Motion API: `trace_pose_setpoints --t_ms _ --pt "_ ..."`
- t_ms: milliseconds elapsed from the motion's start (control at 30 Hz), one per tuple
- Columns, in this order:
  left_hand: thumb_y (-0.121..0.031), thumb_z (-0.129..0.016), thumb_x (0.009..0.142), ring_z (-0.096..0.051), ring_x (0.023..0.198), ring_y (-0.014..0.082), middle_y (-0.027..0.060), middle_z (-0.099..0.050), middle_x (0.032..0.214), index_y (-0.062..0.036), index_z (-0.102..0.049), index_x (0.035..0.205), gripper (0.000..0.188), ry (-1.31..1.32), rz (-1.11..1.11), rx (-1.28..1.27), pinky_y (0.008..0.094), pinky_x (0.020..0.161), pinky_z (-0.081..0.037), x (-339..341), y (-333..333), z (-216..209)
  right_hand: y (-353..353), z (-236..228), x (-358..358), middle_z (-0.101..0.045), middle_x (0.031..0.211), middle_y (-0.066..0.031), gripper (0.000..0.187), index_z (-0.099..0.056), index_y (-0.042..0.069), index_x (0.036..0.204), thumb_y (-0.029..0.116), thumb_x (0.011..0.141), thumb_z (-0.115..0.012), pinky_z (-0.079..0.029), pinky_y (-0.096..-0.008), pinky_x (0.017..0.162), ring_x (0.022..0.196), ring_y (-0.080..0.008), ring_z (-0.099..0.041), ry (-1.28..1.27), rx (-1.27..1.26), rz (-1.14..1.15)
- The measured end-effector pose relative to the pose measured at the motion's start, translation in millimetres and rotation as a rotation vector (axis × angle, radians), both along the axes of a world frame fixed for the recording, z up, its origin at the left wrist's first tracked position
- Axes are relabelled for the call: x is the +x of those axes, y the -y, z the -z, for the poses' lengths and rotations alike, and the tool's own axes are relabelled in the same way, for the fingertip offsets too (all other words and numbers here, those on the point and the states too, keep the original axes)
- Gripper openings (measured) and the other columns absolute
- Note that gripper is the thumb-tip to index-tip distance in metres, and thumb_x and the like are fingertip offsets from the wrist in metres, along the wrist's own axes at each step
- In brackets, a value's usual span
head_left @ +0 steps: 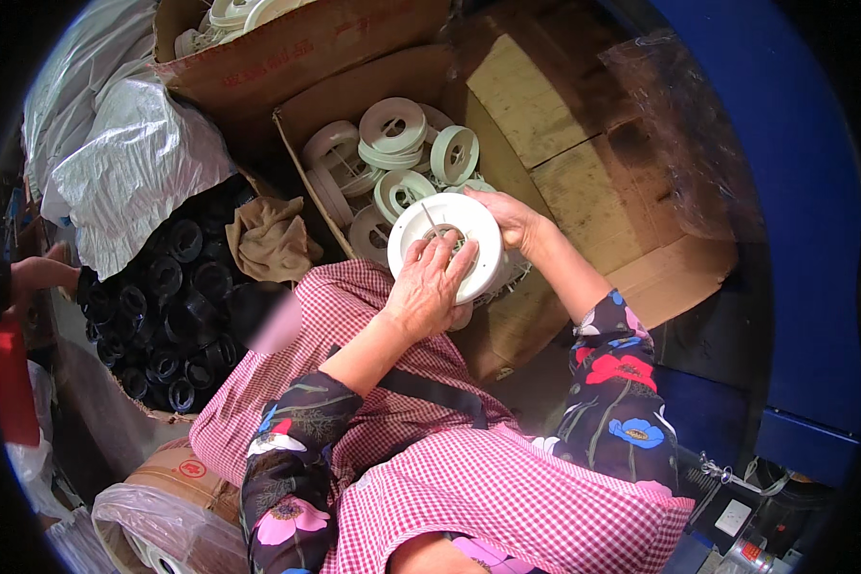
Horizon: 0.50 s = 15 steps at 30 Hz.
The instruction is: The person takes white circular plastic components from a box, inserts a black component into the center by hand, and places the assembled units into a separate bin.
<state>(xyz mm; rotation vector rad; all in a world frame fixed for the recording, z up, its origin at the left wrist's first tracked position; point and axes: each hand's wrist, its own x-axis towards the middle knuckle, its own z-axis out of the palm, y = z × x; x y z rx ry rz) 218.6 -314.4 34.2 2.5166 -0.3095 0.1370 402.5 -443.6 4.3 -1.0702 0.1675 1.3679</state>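
Observation:
A round white plastic ring (481,230) with a wide flat rim and a hole in the middle is held up between my two hands, above the near side of a cardboard box. My right hand (509,218) grips its far right edge, with the thumb side hidden behind the rim. My left hand (429,289) rests on the near left part, its fingers bent over the central hole. A thin white strip (430,219) crosses that hole. Whether the ring is one piece or a stack, I cannot tell. Similar off-white rings (392,126) lie piled in the box just beyond.
The open cardboard box (584,191) spreads its flaps to the right, beside a blue machine panel (804,239). Black rings (184,241) fill another box at left, with a brown cloth (273,237) at its edge. Another person's hand (46,274) shows at far left.

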Motion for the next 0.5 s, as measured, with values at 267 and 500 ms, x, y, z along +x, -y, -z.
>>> trace_pose_setpoints --t_ms 267,500 --pt "-0.017 -0.076 0.062 -0.053 0.108 0.0274 0.0092 -0.055 0.110 -0.0108 -0.040 0.130 0.077 -0.014 -0.067 -0.096 0.0436 0.092 -0.034 9.2 3.0 24.2 -4.4 18.2 4.2 -0.065 0.106 -0.0163 0.042 -0.057 -0.004 0.112 0.030 0.102 -0.035 -0.055 -0.0391 0.082 0.092 -0.0244 -0.064 -0.042 -0.080 0.041" --pt "-0.016 -0.075 0.060 -0.061 0.083 0.0281 0.0059 -0.062 0.086 -0.0139 -0.042 0.125 0.073 0.017 -0.119 -0.138 0.0440 0.085 -0.035 24.2 9.8 26.9 -5.6 4.0 20.3 -0.064 0.108 -0.0169 0.037 -0.054 -0.002 0.117 0.028 0.101 -0.040 -0.054 -0.0398 0.083 0.094 -0.0257 -0.064 0.015 -0.130 0.076"
